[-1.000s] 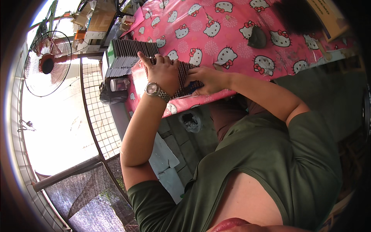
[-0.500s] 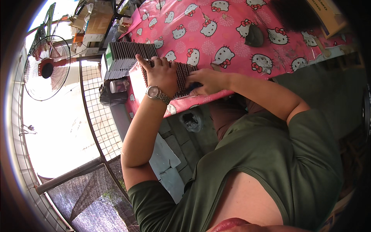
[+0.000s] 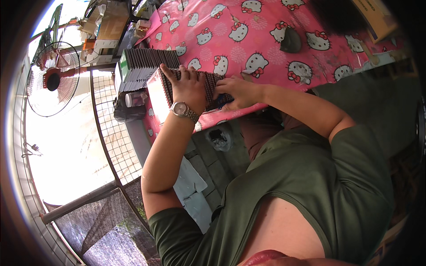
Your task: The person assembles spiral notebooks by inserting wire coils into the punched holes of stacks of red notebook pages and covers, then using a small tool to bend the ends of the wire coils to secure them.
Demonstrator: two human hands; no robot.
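A row of spiral-bound notebooks [image 3: 213, 83] with dark ridged edges lies near the front edge of the pink table. Across it rests my left hand [image 3: 187, 87], its fingers stretched and spread, a wristwatch [image 3: 180, 108] on the wrist. My right hand [image 3: 238, 91] is at the right end of the row, fingers curled and thumb below. Something dark blue [image 3: 225, 99] shows between that thumb and the fingers, mostly hidden. Farther left stands another row of similar notebooks [image 3: 151, 60] with white page edges and a green cover at its end.
A pink patterned cloth [image 3: 239, 53] covers the table. On it, toward the right, sits a dark grey object [image 3: 291, 41]; a cardboard box [image 3: 375, 20] is at the far right corner. A white cup [image 3: 135, 99] and black bag [image 3: 126, 110] are beside the left edge. A fan [image 3: 53, 80] stands farther left.
My left hand has shifted slightly right and down along the row. The right hand stays at the right end, with its thumb a little lower.
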